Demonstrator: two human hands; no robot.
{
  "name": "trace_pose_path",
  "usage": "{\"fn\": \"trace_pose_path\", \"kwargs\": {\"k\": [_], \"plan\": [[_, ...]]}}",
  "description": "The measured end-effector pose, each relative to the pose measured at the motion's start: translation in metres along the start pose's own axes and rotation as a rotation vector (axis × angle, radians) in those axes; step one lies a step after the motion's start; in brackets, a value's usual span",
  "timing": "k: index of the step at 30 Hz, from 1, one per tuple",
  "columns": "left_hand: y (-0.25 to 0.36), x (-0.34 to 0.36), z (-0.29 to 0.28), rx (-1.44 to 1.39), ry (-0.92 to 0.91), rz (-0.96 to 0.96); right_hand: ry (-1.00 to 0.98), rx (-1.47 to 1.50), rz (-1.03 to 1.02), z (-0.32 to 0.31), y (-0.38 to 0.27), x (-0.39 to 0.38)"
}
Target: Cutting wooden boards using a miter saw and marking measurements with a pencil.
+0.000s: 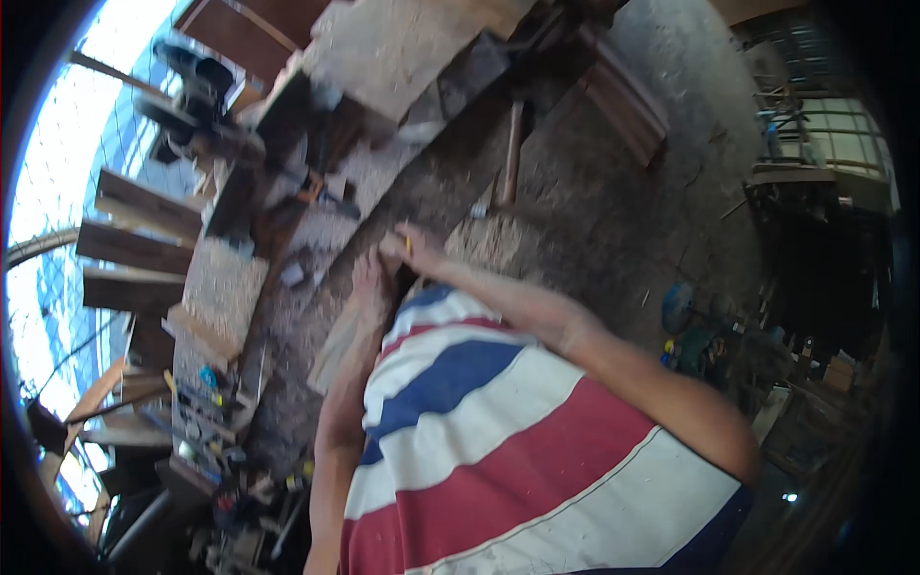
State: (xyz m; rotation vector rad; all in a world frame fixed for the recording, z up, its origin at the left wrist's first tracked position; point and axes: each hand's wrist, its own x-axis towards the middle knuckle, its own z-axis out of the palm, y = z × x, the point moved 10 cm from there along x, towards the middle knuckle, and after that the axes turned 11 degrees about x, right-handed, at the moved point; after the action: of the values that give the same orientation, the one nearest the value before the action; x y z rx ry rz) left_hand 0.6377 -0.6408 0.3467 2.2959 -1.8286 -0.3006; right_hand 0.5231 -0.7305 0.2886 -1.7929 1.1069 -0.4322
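At the edge of the cluttered workbench [307, 235], my two hands are close together in front of my striped shirt. My left hand [368, 278] has its fingers bent against a small brown piece of wood [392, 251]; the shape of that piece is mostly hidden. Just to the right, my right hand [422, 253] is closed, with a thin yellow pencil [408, 245] sticking out between the fingers. Its fingertips touch or nearly touch the same wood. Blur hides the finer detail of both grips.
A hammer [514, 153] with a wooden handle stands beyond my hands. Wood shavings and tools litter the bench. Brown boards [134, 247] project at the left, near a dark machine [192, 101]. Planks [623, 101] lie at the far right; more machinery [695, 350] stands right.
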Motion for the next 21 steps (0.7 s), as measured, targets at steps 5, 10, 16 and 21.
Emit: {"fn": "trace_pose_path", "kwargs": {"k": [5,10,16,21], "plan": [[-0.003,-0.001,0.004,0.021,-0.071,-0.034,-0.081,0.231,0.09,-0.009,0.004,-0.011],[0.004,0.005,-0.004,0.033,-0.066,-0.042,-0.047,0.314,0.037,-0.017,-0.005,-0.015],[-0.017,-0.027,-0.016,0.019,-0.034,-0.059,-0.06,0.283,0.029,-0.011,0.003,-0.014],[-0.104,-0.124,-0.016,0.141,-0.32,-0.381,0.002,0.334,-0.117,-0.025,-0.015,-0.01]]}}
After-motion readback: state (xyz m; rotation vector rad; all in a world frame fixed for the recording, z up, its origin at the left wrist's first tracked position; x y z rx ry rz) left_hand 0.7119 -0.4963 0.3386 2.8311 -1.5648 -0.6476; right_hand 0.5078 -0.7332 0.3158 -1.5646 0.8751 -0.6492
